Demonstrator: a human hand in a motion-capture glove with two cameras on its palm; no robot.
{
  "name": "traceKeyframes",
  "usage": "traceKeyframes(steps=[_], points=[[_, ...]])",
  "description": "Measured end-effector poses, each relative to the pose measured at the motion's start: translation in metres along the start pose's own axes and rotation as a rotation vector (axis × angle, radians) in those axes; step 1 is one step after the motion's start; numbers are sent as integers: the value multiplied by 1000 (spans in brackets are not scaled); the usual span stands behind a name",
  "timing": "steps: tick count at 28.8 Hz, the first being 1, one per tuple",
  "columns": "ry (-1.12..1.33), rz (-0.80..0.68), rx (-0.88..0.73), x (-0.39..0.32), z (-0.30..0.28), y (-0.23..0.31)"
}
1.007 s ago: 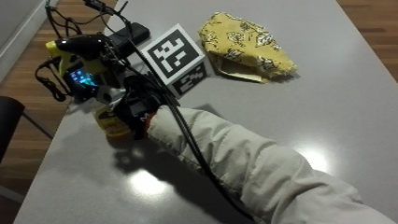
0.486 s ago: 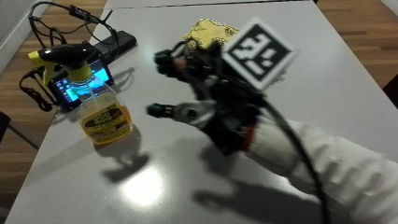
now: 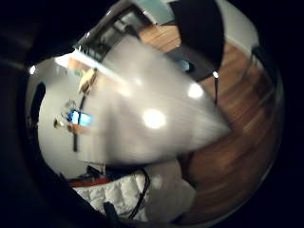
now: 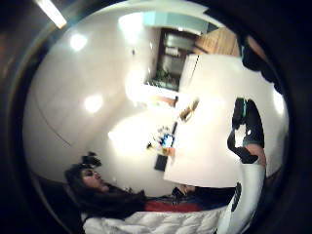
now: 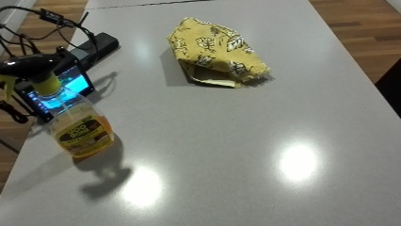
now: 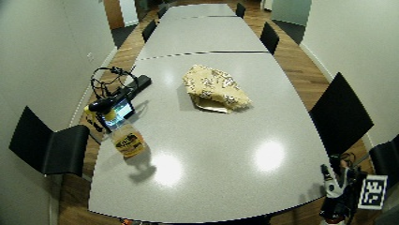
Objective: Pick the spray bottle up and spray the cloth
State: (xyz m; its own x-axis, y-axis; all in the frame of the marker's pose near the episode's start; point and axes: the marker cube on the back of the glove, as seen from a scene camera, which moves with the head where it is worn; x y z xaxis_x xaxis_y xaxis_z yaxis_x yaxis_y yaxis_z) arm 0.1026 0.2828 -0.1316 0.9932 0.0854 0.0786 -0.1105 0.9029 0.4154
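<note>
1. The spray bottle (image 5: 74,123) is left standing upright near one long edge of the table (image 5: 251,150), black trigger head on top, nothing touching it. It shows up again in the wide outside view (image 6: 126,139).
2. Right behind the bottle a small lit screen (image 5: 60,89) is propped, with a black power strip (image 5: 94,46) and a tangle of cables beside it, so the bottle should be approached from the open table side, not from that clutter.
3. The yellow patterned cloth (image 5: 216,52) is bunched up well apart from the bottle, toward the middle of the table.
4. The right hand (image 6: 333,187) is only glimpsed off the near corner of the table in the wide view, well away from everything. How the fingers are set can't be told, it's just too tiny there.
5. The neck should probably be gripped under the trigger head, the bottle lifted straight up, and the nozzle turned toward the cloth before anything gets squeezed.
</note>
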Motion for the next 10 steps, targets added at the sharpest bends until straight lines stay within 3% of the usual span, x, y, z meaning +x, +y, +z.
traceKeyframes(steps=[4,10], points=[[-149,118,242,76,-46,18],[-157,142,272,88,-52,20]])
